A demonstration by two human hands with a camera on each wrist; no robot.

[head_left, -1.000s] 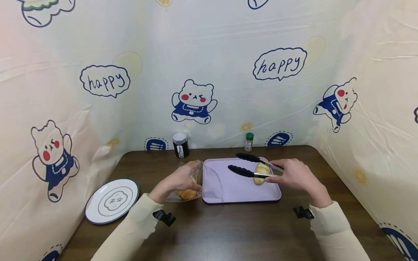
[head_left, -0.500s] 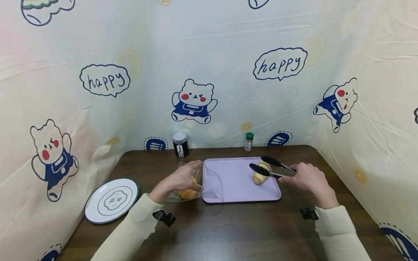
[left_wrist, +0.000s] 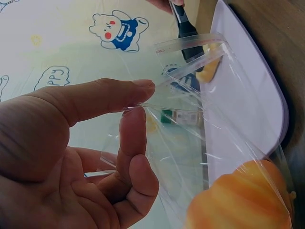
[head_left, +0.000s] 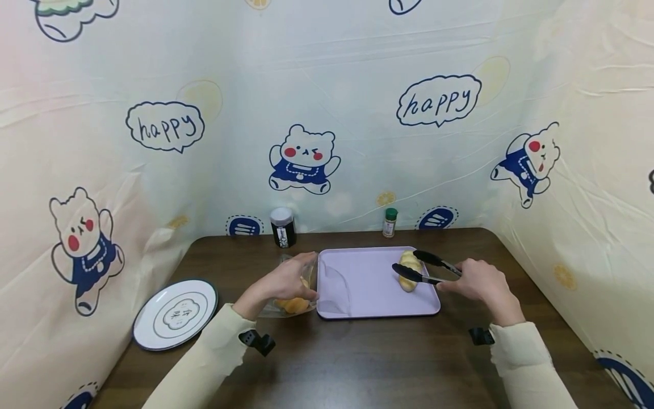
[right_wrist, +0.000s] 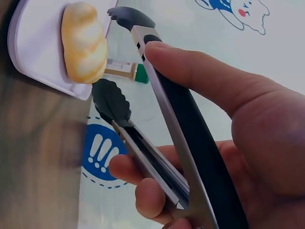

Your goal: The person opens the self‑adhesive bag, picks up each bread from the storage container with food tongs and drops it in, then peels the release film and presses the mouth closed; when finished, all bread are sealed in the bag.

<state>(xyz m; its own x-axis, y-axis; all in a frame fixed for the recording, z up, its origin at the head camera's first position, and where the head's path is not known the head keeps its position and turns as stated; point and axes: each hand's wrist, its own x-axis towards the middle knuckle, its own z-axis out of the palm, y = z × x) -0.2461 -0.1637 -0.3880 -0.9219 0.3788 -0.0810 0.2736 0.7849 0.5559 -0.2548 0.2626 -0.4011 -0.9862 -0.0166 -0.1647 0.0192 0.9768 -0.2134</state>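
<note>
My left hand pinches the edge of a clear plastic bag between thumb and forefinger. An orange-brown bread roll lies inside that bag, partly hidden by the hand in the head view. My right hand grips black-tipped metal tongs, whose tips stand apart. A pale yellow bread roll lies on the right part of the lilac tray. In the head view the tong tips overlap this roll; whether they touch it I cannot tell.
A white plate with a dark rim is at the left of the wooden table. At the back stand a dark jar with a grey lid and a small green-capped bottle. Printed cloth surrounds the table.
The right hand and tongs have moved to the right from one second ago, then slightly lower. The roll on the tray has shifted slightly. The left hand stays with the bag.
</note>
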